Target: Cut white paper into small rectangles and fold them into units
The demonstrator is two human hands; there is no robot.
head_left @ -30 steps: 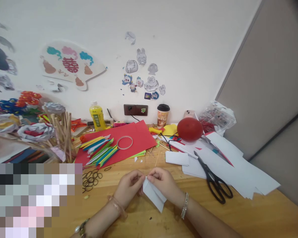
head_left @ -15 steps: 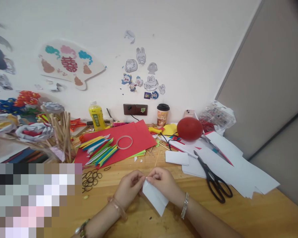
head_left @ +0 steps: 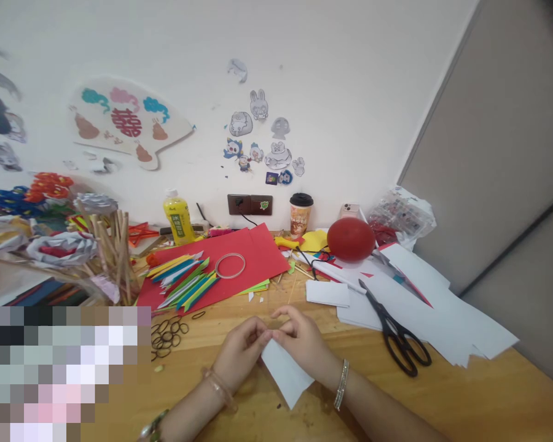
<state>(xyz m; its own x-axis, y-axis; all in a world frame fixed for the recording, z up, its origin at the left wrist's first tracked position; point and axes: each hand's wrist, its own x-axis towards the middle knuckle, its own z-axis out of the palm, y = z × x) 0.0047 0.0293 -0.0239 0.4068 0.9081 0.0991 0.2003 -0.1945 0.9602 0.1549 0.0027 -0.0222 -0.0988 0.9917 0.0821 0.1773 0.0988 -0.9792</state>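
Now I see both hands low in the middle of the wooden table (head_left: pixel 442 405). The left hand (head_left: pixel 242 351) and the right hand (head_left: pixel 304 344) meet at their fingertips. Both pinch the top corner of a folded white paper (head_left: pixel 286 377). The fingers are curled in tight on it, not spread out. The paper hangs down from the pinch, between the two wrists, and its low corner points toward me. I cannot tell if it touches the table.

To the left of the hands lie some small black rubber bands (head_left: pixel 168 331). Behind the hands is a big red sheet (head_left: pixel 253 248) with a metal ring (head_left: pixel 230 266) and a bunch of colored paper strips (head_left: pixel 184 279) on it. To the right, black scissors (head_left: pixel 396 341) lie on a pile of white sheets (head_left: pixel 442 307). A red ball (head_left: pixel 351 239) sits farther back, near a cup (head_left: pixel 300 215) by the wall. A yellow bottle (head_left: pixel 177 215) stands at the wall too.
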